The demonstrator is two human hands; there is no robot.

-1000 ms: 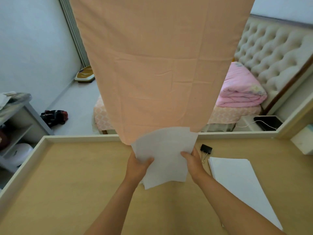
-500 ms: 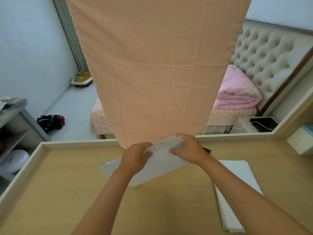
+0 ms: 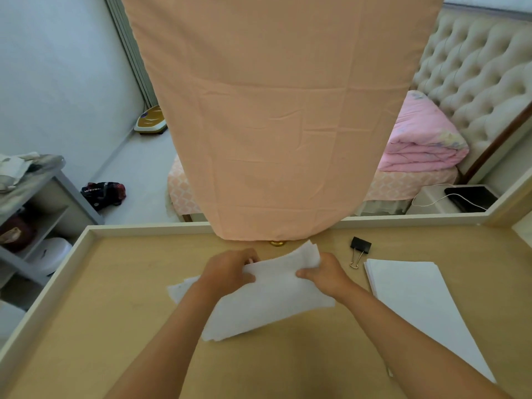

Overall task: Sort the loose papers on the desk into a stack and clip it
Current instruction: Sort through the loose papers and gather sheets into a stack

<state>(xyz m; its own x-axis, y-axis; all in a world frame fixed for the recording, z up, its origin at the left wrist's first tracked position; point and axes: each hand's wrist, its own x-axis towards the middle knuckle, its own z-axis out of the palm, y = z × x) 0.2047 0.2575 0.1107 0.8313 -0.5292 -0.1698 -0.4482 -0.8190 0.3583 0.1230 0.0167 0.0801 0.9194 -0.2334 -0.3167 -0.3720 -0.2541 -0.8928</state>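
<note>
Head view: your left hand (image 3: 227, 273) and right hand (image 3: 326, 273) grip the papers (image 3: 273, 296), long axis running near-left to far-right.

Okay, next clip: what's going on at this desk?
A person holds a sheaf of white papers in both hands at a wooden desk. The left hand grips its far edge and the right hand pinches its right side. A second paper pile lies flat to the right, with a black binder clip unused just beyond it. Nothing is clipped yet.
</note>
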